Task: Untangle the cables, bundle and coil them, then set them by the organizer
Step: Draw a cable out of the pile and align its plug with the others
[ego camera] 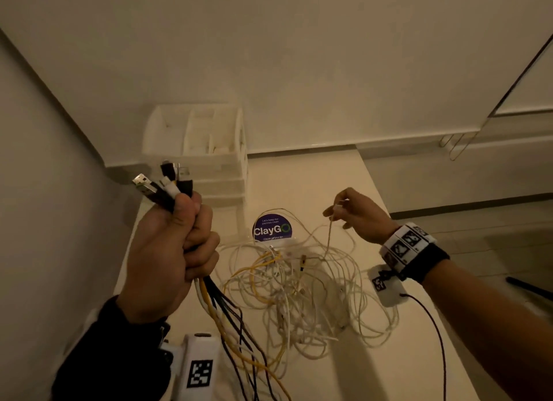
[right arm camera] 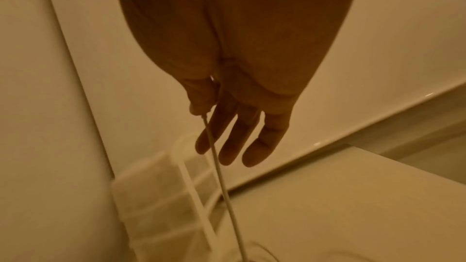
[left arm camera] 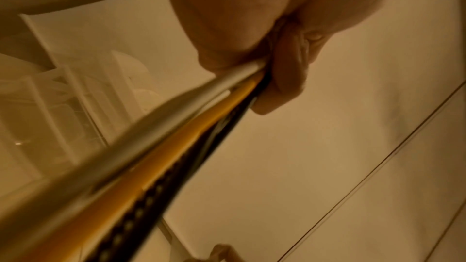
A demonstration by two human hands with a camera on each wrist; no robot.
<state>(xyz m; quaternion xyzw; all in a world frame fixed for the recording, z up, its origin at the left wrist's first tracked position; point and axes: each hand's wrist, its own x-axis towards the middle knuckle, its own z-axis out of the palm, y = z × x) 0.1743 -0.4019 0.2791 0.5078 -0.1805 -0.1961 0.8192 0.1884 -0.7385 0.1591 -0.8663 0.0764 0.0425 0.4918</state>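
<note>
1. My left hand (ego camera: 170, 251) is a closed fist round a bundle of cables (ego camera: 209, 296): white, yellow and black strands leave the bottom of the fist, and the plug ends (ego camera: 163, 180) stick out of the top. I cannot count the strands; they overlap, and they run out of the head view at its lower edge.
2. In the left wrist view the same strands (left arm camera: 156, 138) fill the frame as blurred streaks, gripped under my curled fingers (left arm camera: 285, 79). Nothing finer can be made out there.
3. The white organizer (ego camera: 215, 149) stands at the back left corner of the worktop (ego camera: 389, 355), against the wall. What its compartments hold is too dim to tell.
4. The tangled pile of cables (ego camera: 302, 287) lies on the worktop between my hands, in front of the organizer and apart from it. It partly covers a round "ClayGo" sticker (ego camera: 271, 227).
5. My right hand (ego camera: 359, 215) pinches the end of one thin white cable (ego camera: 329, 236) between thumb and forefinger. In the right wrist view my other fingers (right arm camera: 242, 138) hang straight, in shadow, and the cable (right arm camera: 221, 176) drops out of frame.
</note>
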